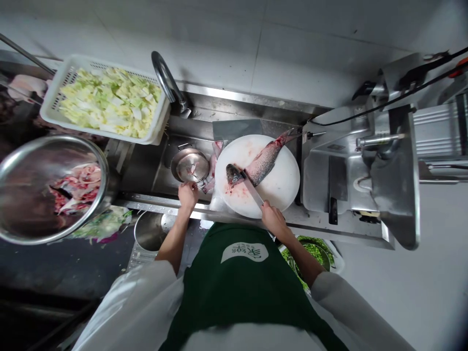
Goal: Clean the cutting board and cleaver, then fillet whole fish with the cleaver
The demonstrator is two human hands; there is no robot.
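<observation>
A whole fish (262, 163) lies on a round white cutting board (283, 187) that rests over the sink. My right hand (273, 220) is closed round the handle of a knife (252, 187) whose blade sits across the fish just behind its head. My left hand (187, 195) is closed at the sink's front edge, left of the board, beside some pale pink fish pieces (211, 170); what it grips is too small to make out. A small steel lidded pot (190, 165) sits in the sink by that hand.
A white basket of chopped cabbage (109, 100) stands at the back left. A large steel bowl (22, 161) with fish pieces is at the left. A steel slicing machine (380, 161) with a cleaver (333, 187) stands right. A faucet (168, 80) arches over the sink. Below sits a bowl of greens (314, 251).
</observation>
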